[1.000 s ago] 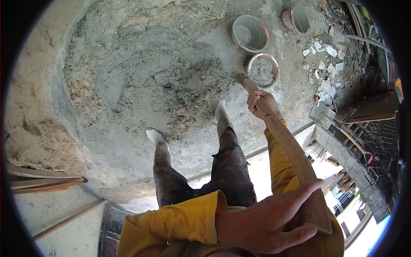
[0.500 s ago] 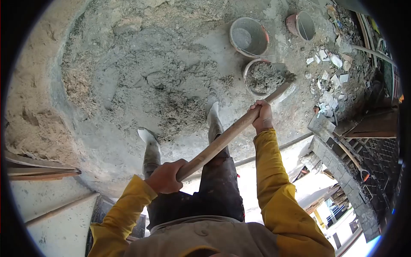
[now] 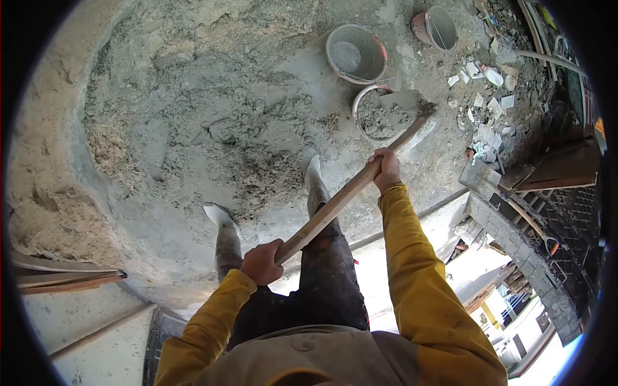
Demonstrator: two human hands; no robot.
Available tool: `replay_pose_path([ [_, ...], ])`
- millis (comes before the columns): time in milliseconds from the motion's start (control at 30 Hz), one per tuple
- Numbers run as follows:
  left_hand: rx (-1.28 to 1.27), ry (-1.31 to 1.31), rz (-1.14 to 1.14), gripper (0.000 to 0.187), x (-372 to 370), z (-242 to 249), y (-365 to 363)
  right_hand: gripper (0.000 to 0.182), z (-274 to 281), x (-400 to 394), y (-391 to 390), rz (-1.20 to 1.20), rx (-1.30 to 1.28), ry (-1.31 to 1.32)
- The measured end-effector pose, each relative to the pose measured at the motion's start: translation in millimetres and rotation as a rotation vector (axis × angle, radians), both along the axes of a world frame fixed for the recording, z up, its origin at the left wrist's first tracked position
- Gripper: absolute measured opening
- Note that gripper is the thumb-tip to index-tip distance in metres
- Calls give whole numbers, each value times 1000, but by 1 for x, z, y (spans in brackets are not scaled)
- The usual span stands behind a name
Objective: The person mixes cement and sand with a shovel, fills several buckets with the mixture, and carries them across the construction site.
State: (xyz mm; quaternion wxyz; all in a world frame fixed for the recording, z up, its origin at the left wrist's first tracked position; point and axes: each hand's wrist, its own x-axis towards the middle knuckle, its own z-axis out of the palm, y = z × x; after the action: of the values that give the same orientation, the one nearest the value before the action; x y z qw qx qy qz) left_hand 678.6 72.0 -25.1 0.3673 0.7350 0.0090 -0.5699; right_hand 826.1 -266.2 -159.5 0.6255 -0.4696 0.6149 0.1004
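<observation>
My left hand [image 3: 262, 262] is wrapped round the lower end of the wooden handle of a hoe [image 3: 328, 212]. Farther up the same shaft, my right hand [image 3: 386, 168] grips it with closed fingers. The hoe's flat grey blade [image 3: 400, 100] lies over a bucket [image 3: 356, 110] that holds lumpy wet mortar [image 3: 374, 117]. Some mortar sits by the blade, whose lower edge is partly hidden. Between my boots and beyond them spreads a rough heap of wet mortar [image 3: 257, 154].
Behind the filled bucket stand a larger bucket [image 3: 329, 55] with grey residue and a smaller reddish bucket [image 3: 421, 27]. Broken white tile pieces [image 3: 486, 138] litter the ground at right. A shovel [image 3: 524, 215] lies at lower right. Boards [image 3: 64, 280] jut in at left.
The hoe blade has tipped, showing more of its flat face, with less mortar on it and more in the bucket. Both hands keep their grip. The view has shifted slightly.
</observation>
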Motion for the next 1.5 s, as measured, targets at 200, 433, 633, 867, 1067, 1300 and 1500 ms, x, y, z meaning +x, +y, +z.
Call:
replay_pose_path([
  [200,-2,-207,34,33,-31,-67,26,8,5,-25,26,-157,-121,-110],
  [433,-79,-194,109,35,-96,-6,103,8,58,-58,113,-84,-39,-195],
  [633,140,-163,245,32,-84,2,212,4,-41,-50,263,34,68,-146],
  [867,142,131,383,45,-76,141,259,10,-86,-107,411,380,421,86],
  [1067,-348,50,685,59,-35,169,192,15,-64,-74,349,516,648,162],
  [1300,-1000,94,844,72,75,201,98,7,-3,4,245,203,1029,178],
  [1500,-1229,107,622,84,145,222,34,4,93,84,168,87,1061,119],
])
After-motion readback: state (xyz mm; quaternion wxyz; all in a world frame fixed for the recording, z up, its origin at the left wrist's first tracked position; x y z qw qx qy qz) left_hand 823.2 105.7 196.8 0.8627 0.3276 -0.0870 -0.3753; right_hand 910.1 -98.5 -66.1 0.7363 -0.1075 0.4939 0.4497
